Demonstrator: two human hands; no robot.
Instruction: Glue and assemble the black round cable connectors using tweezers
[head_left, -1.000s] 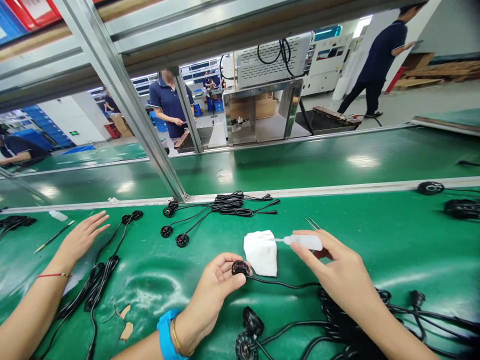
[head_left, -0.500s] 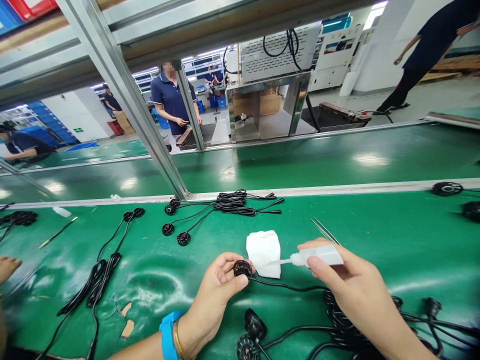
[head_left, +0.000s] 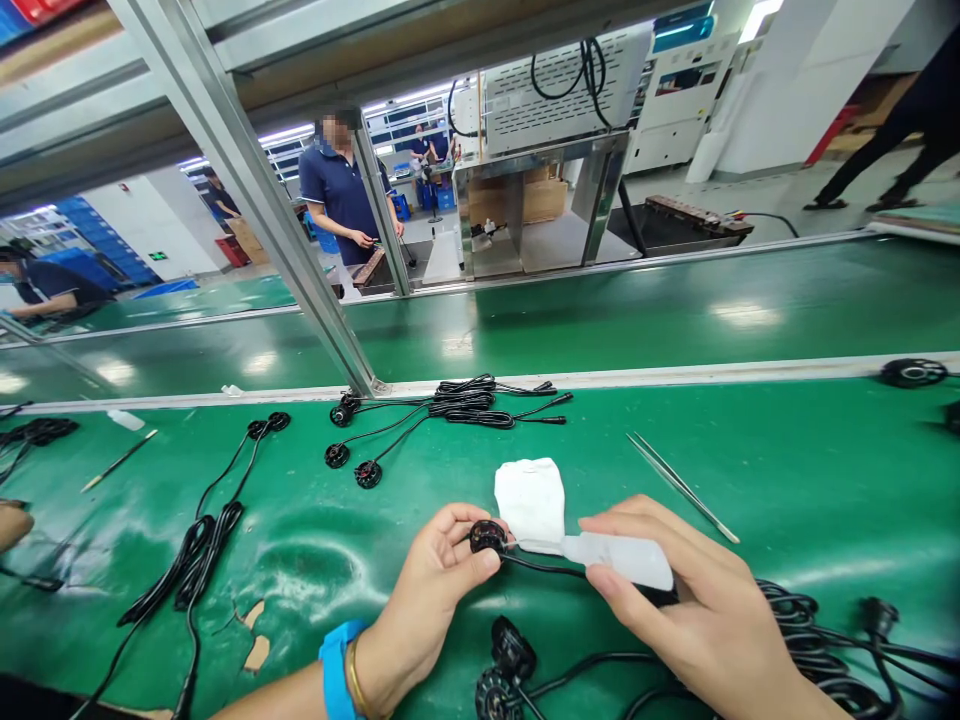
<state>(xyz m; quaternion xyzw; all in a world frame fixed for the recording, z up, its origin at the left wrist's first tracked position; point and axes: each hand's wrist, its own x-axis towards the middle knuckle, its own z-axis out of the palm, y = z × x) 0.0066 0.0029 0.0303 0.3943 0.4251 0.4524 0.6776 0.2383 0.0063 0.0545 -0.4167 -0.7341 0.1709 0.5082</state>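
Observation:
Between thumb and fingers, my left hand [head_left: 439,565] grips a small round black cable part [head_left: 487,537] whose open face shows some reddish detail. A black cable [head_left: 544,567] runs from it to the right, passing under my other hand. My right hand [head_left: 697,600] holds a white translucent squeeze bottle [head_left: 622,560] lying nearly level, its thin nozzle pointing left. The nozzle tip is at the right edge of the round part; whether they touch I cannot tell. Behind them a folded white cloth [head_left: 530,495] lies on the green mat [head_left: 360,590].
Metal tweezers [head_left: 682,485] lie behind my right hand. Coiled black cables [head_left: 795,620] and round parts [head_left: 510,650] sit in front. More cable bundles [head_left: 469,400] lie behind and to the left [head_left: 199,560]. A metal post [head_left: 262,210] rises at the mat's back edge. Another person's hand [head_left: 15,522] shows far left.
My right hand has brought the bottle left and slightly down, so its nozzle now meets or nearly meets the round part. The tweezers are more exposed. My left hand has barely moved.

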